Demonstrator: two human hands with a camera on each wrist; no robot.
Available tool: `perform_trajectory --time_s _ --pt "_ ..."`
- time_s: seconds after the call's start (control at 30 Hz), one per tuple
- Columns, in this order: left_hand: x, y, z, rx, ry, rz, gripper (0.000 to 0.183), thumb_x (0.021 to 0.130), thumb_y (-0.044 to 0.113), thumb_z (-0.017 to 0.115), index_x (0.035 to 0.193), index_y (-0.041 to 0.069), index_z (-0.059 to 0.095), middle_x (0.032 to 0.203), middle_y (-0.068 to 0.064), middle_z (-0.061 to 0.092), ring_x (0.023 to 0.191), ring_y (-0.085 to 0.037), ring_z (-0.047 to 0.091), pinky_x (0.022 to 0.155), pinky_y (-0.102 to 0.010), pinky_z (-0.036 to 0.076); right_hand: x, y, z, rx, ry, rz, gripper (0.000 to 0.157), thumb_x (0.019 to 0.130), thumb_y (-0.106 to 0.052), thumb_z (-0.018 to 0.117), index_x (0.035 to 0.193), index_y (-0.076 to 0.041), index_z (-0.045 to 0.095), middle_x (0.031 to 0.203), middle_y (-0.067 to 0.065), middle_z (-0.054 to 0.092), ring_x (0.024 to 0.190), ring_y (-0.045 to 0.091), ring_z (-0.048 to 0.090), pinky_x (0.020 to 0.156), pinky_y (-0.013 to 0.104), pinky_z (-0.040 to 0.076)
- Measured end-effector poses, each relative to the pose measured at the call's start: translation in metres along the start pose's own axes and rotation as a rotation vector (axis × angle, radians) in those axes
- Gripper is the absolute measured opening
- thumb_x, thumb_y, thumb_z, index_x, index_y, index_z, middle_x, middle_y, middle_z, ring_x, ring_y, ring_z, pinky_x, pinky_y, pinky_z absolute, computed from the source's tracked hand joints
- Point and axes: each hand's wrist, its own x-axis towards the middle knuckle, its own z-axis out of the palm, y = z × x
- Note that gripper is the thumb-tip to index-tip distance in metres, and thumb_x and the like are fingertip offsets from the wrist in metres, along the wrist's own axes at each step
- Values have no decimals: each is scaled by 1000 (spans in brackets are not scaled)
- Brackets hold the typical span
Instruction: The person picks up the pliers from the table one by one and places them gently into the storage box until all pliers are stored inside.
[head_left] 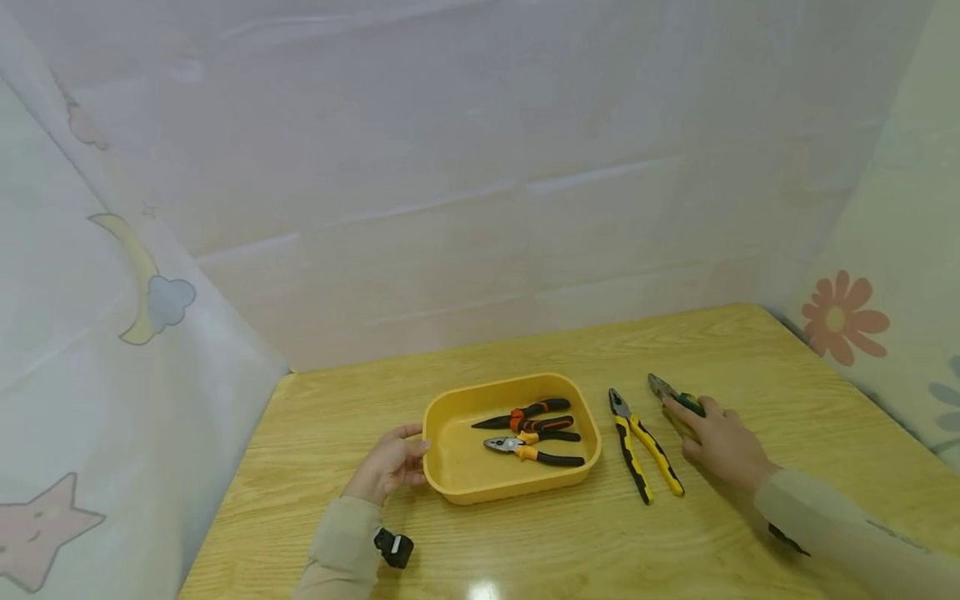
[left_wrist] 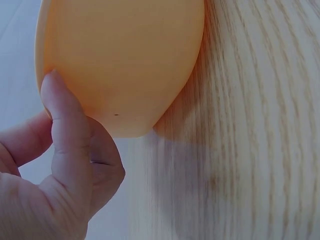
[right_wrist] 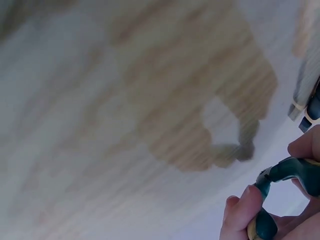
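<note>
My left hand [head_left: 388, 467] pinches the left end of a shallow yellow plastic tray [head_left: 456, 457]; the left wrist view shows the thumb against the tray wall [left_wrist: 125, 60]. Inside the tray lie black-and-red long-nose pliers [head_left: 517, 419] and, nearer to me, combination pliers [head_left: 555, 458] with orange-and-black handles. To the right, my right hand [head_left: 727, 446] grips green-handled pliers [head_left: 690, 404], their metal jaws pointing to the far left. In the right wrist view, fingers and thumb hold the spread green handles [right_wrist: 295, 170]. Yellow-and-black pliers [head_left: 630, 454] lie between tray and right hand.
Everything stands on a light wood-grain table [head_left: 360, 387]. A pale cloth [head_left: 480, 208] hangs behind it, with printed side cloths at left and right. A small black device [head_left: 393, 547] is on my left wrist.
</note>
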Motion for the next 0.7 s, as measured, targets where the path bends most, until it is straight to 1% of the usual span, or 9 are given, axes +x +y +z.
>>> perform_trajectory --time_s 0.13,0.2,0.27,0.37,0.5,0.6,0.7 --pt "1 -2 0 -2 4 -3 40 97 -2 51 135 -8 40 82 -8 63 65 -14 60 49 -25 51 -2 -3 -4 1 13 3 59 91 -11 55 148 -8 39 129 41 35 81 48 50 43 35 39" --pt "1 -2 0 -3 1 -4 40 97 -2 51 136 -8 40 82 -8 63 65 -14 60 49 -25 51 -2 -4 -6 -7 19 -1 59 92 -11 55 149 -9 38 131 42 34 83 51 49 42 34 39" --pt "1 -2 0 -3 -3 -2 41 98 -2 51 136 -8 39 82 -9 63 64 -14 60 49 -25 52 -3 -7 -10 -5 28 -1 59 93 -12 56 149 -11 38 132 41 33 85 52 49 42 33 39" --pt "1 -1 0 -6 -7 -3 40 98 -2 51 136 -7 39 82 -9 63 63 -13 59 48 -25 51 -5 -10 -15 -18 52 -15 59 93 -12 58 149 -11 39 132 41 34 82 50 50 41 31 38" --pt "2 0 0 -5 -7 -7 40 98 -2 51 136 -7 39 80 -8 62 61 -13 58 48 -24 51 -7 -14 -18 -64 126 -69 60 90 -11 66 146 -12 43 129 39 38 78 47 50 39 29 35" --pt "2 0 0 -5 -7 -9 40 98 -2 51 136 -7 39 79 -8 62 61 -13 57 47 -24 51 -10 -16 -19 -99 199 -116 64 87 -10 72 144 -13 44 126 38 42 76 46 51 38 27 32" --pt "2 0 0 -6 -11 -9 40 98 -2 50 136 -7 38 80 -8 61 62 -12 57 47 -23 50 -11 -18 -21 -122 251 -148 67 83 -9 75 143 -14 45 125 36 44 75 45 52 37 26 31"
